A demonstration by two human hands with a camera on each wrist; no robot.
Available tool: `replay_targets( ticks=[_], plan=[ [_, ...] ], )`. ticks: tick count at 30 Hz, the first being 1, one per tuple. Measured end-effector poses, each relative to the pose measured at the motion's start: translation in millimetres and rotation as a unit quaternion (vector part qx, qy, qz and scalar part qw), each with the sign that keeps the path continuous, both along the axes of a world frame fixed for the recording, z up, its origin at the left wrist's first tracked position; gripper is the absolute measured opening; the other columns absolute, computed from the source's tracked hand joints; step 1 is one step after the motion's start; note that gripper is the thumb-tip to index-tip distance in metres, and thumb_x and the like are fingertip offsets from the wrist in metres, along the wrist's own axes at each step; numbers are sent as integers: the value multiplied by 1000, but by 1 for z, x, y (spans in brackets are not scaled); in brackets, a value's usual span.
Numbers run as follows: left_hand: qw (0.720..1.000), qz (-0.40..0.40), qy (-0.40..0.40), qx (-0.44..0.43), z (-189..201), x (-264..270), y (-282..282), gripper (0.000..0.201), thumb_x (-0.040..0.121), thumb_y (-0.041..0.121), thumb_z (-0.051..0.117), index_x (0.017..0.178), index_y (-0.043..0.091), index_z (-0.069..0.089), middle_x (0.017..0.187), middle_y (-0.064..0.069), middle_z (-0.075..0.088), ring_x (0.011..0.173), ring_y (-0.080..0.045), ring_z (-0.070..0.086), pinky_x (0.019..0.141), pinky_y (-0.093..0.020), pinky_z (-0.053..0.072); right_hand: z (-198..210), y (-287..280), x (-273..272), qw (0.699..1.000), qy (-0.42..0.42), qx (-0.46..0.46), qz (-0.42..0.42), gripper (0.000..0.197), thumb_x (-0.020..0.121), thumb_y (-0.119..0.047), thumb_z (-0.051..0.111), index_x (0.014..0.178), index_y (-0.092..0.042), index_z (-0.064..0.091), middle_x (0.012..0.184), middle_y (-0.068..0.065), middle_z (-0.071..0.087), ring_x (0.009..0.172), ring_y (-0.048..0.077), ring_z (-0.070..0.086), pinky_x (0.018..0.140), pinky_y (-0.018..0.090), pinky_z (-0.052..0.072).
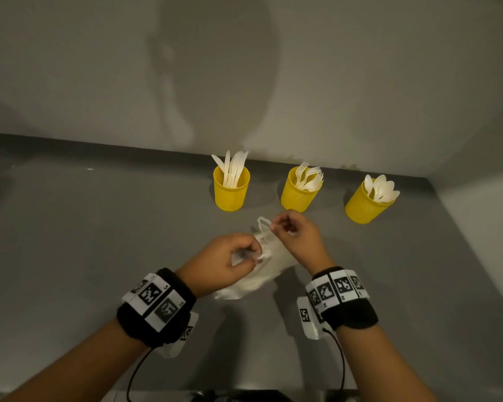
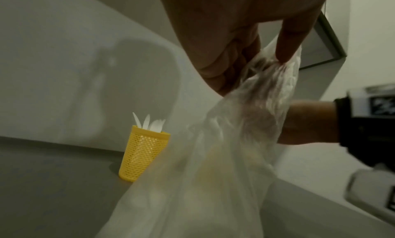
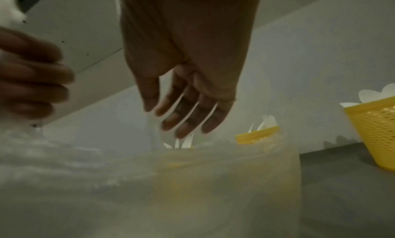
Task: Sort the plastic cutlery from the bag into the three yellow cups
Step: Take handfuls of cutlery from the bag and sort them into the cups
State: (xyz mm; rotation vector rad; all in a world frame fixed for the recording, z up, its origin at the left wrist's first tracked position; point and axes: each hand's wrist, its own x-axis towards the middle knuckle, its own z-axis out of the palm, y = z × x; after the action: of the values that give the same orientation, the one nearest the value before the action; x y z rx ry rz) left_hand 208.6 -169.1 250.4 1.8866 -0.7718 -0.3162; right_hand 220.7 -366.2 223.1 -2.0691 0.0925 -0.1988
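Observation:
A thin translucent plastic bag (image 1: 262,274) hangs crumpled between both hands above the grey counter. My left hand (image 1: 254,252) grips its bunched top, fingers curled into the film (image 2: 282,61). My right hand (image 1: 273,225) pinches the bag's far loop between thumb and forefinger. Behind stand three yellow mesh cups: the left cup (image 1: 231,192) holds knives, the middle cup (image 1: 298,195) forks, the right cup (image 1: 363,207) spoons. What lies inside the bag (image 3: 149,182) is too blurred to tell.
The grey counter (image 1: 99,242) meets a pale wall just behind the cups and a side wall at the right. The spoon cup (image 3: 376,137) stands near that right corner. Cables run from both wristbands toward the counter's front edge.

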Motion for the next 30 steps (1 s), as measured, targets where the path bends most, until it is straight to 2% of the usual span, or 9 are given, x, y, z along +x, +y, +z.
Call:
replay_targets(
  ticks=[3, 8, 14, 17, 19, 22, 26, 28, 30],
  plan=[
    [995, -80, -6, 60, 5, -4, 15, 32, 82, 37, 44, 75, 12, 62, 78, -2, 63, 74, -12, 56, 74, -29, 46, -6, -4, -3, 980, 110, -78, 146, 22, 80, -14, 70, 63, -21, 59, 65, -3, 59, 66, 5, 53, 70, 22, 44],
    [925, -128, -96, 344, -3, 9, 41, 59, 76, 59, 14, 90, 25, 60, 98, 4, 60, 86, -14, 56, 84, -34, 45, -11, -15, -11, 876, 150, -382, 255, 25, 85, -39, 61, 80, -15, 66, 86, 5, 69, 82, 22, 60, 81, 29, 38],
    [908, -78, -27, 411, -2, 24, 47, 55, 86, 56, 17, 113, 31, 58, 119, 8, 60, 108, -15, 54, 99, -27, 36, 5, -26, -20, 837, 125, -437, 305, 46, 86, -49, 55, 68, -7, 61, 77, 12, 62, 76, 30, 60, 68, 33, 39],
    [853, -47, -119, 506, -3, 26, 38, 76, 83, 62, 0, 109, 20, 58, 106, -7, 67, 96, -23, 60, 88, -33, 44, 19, -25, -21, 825, 165, -477, 253, 42, 90, -50, 47, 107, -14, 61, 94, 15, 65, 95, 33, 61, 75, 34, 43],
    [804, -28, -189, 564, -3, 26, 31, 58, 90, 49, 20, 135, 18, 39, 106, -10, 66, 97, -27, 61, 83, -33, 45, 26, -24, -24, 817, 186, -502, 217, 74, 82, -47, 62, 142, -20, 28, 110, 16, 64, 102, 35, 60, 79, 35, 46],
    [794, -8, -213, 569, 1, 23, 18, 92, 77, 53, 59, 145, 15, 10, 101, -5, 67, 95, -26, 62, 88, -34, 41, 40, -24, -30, 838, 191, -489, 152, 111, 62, -41, 80, 146, -21, 9, 112, 11, 65, 100, 33, 62, 83, 36, 47],
    [807, 4, -242, 538, 0, 16, 15, 113, 65, 68, 60, 146, 14, 2, 105, -3, 66, 107, -26, 56, 109, -45, 15, 62, -35, -35, 852, 200, -468, 117, 73, 65, -47, 77, 127, -20, 48, 107, 5, 68, 102, 28, 60, 99, 37, 36],
    [826, -2, -211, 523, -1, 13, 19, 125, 58, 68, 66, 145, 17, -6, 114, -4, 62, 110, -25, 53, 110, -46, 17, 66, -35, -41, 916, 50, -391, 81, 44, 69, -46, 74, 103, -19, 64, 87, 0, 70, 87, 21, 64, 97, 36, 34],
    [849, -1, -172, 499, -3, 12, 22, 130, 55, 67, 70, 145, 19, -10, 122, -6, 58, 111, -25, 52, 105, -42, 28, 68, -19, -49, 922, -134, -361, 52, 23, 76, -36, 67, 90, -18, 66, 83, -2, 69, 82, 19, 63, 88, 32, 30]
  ],
)
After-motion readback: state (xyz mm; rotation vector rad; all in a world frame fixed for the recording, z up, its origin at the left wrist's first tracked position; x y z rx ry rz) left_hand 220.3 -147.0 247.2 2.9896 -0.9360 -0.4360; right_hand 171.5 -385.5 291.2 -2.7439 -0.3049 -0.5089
